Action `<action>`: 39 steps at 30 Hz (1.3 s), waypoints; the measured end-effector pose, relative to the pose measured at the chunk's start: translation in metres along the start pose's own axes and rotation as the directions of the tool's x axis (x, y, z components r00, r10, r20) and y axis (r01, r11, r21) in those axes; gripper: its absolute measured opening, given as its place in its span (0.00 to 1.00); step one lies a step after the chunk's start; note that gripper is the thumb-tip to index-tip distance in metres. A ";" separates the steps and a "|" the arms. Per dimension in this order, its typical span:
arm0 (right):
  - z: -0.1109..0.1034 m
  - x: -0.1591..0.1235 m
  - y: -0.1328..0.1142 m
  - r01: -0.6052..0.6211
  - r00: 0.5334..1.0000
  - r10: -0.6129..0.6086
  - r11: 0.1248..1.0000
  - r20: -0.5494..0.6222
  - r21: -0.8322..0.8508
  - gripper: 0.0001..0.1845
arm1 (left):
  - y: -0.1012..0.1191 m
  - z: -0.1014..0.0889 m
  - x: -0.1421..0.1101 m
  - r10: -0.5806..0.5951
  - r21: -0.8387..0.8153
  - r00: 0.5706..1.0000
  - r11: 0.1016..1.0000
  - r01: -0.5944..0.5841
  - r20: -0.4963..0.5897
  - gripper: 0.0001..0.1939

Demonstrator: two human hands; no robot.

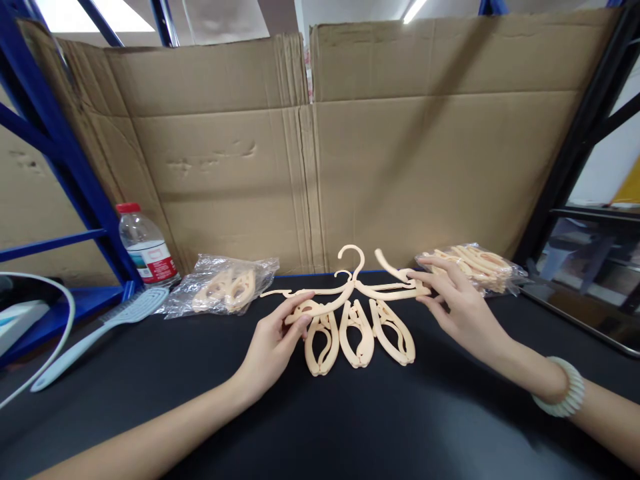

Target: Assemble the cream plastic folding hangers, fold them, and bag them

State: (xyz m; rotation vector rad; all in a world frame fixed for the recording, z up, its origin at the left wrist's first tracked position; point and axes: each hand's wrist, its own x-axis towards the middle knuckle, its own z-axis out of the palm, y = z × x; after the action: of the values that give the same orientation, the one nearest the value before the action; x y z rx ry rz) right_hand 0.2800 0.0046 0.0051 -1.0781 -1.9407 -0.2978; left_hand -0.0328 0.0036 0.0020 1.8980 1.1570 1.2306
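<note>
A cream plastic folding hanger [330, 305] is spread open in front of me, its hook pointing up. My left hand [273, 340] pinches the end of its left arm between thumb and fingers. At the other end, my right hand [457, 307] grips the right arm; a curved cream bar [393, 268] sticks up by those fingertips. Behind lies a second unfolded hanger [315, 291], partly hidden. Three folded hangers, one at left [311, 357], one in the middle [369, 343] and one at right [409, 347], lie side by side just below.
Clear bags of hangers lie at left [240, 290] and right [473, 260]. Farther left are a red-capped bottle [150, 250], a pale blue hairbrush [135, 310] and a white cable [70, 327]. Cardboard [225, 180] walls the back of the black table [320, 433]. A dark flat tray-like object [590, 317] sits right.
</note>
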 end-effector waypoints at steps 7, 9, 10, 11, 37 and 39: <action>0.004 0.001 0.001 -0.361 0.932 0.302 0.820 0.200 0.444 0.16 | 0.000 0.000 0.000 -0.015 -0.039 1.000 0.999 0.015 -0.008 0.23; 0.004 0.002 0.002 -0.378 0.925 0.306 0.781 0.223 0.498 0.15 | 0.002 0.000 0.001 -0.019 -0.074 1.000 0.997 0.018 -0.016 0.22; 0.004 0.002 0.002 -0.380 0.925 0.311 0.767 0.220 0.516 0.16 | 0.003 0.001 0.001 -0.022 -0.097 1.000 0.995 0.020 -0.019 0.22; 0.003 0.003 0.003 -0.382 0.924 0.317 0.757 0.214 0.530 0.16 | 0.003 0.001 0.001 -0.026 -0.122 0.999 0.992 0.023 -0.022 0.21; -0.004 -0.011 -0.071 -0.536 0.753 -0.108 0.472 0.649 0.700 0.14 | 0.035 0.029 -0.026 -0.234 -0.416 0.958 0.865 0.282 0.164 0.17; -0.006 -0.010 -0.071 -0.553 0.724 -0.128 0.480 0.678 0.681 0.17 | 0.035 0.029 -0.026 -0.229 -0.417 0.962 0.868 0.271 0.150 0.16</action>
State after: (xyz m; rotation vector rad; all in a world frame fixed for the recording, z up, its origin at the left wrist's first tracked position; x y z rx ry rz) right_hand 0.2304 -0.0467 0.0141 -0.7251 -2.0299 1.3206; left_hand 0.0008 -0.0354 0.0086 1.4083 0.9458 1.1265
